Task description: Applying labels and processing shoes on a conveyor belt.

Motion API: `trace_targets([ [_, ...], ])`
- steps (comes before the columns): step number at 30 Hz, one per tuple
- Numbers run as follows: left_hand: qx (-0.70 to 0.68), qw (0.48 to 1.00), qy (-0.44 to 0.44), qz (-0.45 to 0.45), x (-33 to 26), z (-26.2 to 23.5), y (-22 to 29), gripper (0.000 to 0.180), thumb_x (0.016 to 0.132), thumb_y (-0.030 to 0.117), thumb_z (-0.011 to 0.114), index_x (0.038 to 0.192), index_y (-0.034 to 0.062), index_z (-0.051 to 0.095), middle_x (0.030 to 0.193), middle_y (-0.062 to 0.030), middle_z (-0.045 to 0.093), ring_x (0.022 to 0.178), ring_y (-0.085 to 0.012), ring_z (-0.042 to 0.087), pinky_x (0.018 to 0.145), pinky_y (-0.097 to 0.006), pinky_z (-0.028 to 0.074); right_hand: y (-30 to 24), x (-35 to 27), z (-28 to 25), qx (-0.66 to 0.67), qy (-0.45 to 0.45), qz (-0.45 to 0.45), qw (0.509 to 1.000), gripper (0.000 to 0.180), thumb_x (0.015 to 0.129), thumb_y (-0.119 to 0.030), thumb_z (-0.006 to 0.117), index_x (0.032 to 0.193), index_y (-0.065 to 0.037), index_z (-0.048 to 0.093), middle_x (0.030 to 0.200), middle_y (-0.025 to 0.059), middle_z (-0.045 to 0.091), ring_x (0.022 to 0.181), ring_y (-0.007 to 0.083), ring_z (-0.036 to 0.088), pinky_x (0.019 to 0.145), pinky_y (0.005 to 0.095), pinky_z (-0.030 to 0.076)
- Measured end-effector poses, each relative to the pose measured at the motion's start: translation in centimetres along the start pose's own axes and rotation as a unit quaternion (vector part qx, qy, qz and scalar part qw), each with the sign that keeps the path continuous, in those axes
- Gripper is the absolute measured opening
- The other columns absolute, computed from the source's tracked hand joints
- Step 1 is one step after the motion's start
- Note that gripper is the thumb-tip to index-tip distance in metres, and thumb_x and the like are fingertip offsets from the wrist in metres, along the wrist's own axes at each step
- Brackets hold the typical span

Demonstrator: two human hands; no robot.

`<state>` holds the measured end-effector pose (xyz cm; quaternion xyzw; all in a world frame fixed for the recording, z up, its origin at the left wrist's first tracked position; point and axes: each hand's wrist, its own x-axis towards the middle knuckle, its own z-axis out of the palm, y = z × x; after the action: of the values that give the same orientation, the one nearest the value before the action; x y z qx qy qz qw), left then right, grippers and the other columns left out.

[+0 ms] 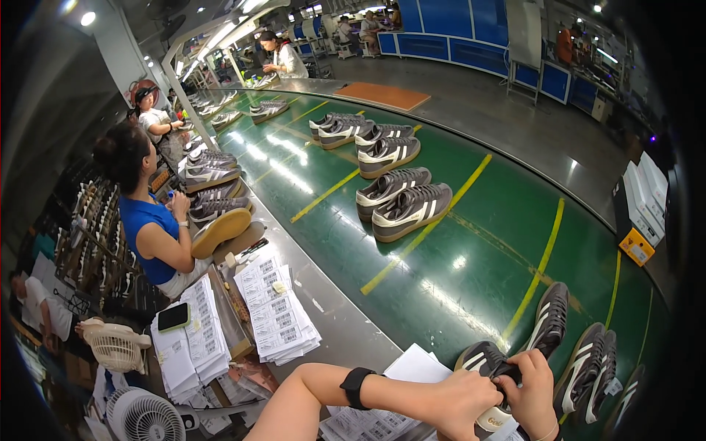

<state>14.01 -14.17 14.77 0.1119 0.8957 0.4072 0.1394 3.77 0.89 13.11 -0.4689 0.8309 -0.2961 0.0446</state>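
At five o'clock, the left hand (465, 403) and right hand (534, 395) pinch a grey shoe (476, 357); a second shoe (550, 317) sits at its two o'clock.

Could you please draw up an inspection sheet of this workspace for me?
Surface: green top with yellow stripes, grey metal ledge alongside.
Job's things: dark striped shoe before the person; more shoes on the green top.
Clutter: paper stacks, phone lying on one.
Hands: left hand and right hand both at the shoe's opening; exact grip partly hidden.
Cables: none clearly distinguishable.
Surroundings: co-worker in blue, white fan, stacked boxes at the right.
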Motion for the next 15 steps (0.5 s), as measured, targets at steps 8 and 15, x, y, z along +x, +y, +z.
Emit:
trace_targets([
  [8, 0.008, 0.994, 0.079, 0.070, 0.0, 3.4, -2.5, 0.061, 0.051, 0.034, 0.082, 0.089, -0.0019, 0.052, 0.105, -0.0218, 0.066, 0.069, -0.0298, 0.066, 0.062, -0.039, 0.051, 0.1, -0.4, 0.5, -0.002, 0.014, -0.010, 1.000, 0.028, 0.065, -0.001, 0.074, 0.089, 0.001, 0.060, 0.087, 0.0155, 0.059, 0.083, 0.0355, 0.058, 0.073, 0.0408, 0.047],
  [15, -0.014, 0.998, 0.051, 0.043, 0.0, 1.3, -0.3, 0.050, 0.049, 0.037, 0.079, 0.085, 0.0048, 0.069, 0.080, -0.0158, 0.068, 0.076, -0.0344, 0.067, 0.066, -0.042, 0.055, 0.9, -0.6, 0.4, 0.006, 0.034, -0.003, 0.999, 0.025, 0.067, -0.006, 0.076, 0.088, 0.000, 0.063, 0.086, 0.0150, 0.063, 0.081, 0.0346, 0.061, 0.071, 0.0408, 0.049],
])
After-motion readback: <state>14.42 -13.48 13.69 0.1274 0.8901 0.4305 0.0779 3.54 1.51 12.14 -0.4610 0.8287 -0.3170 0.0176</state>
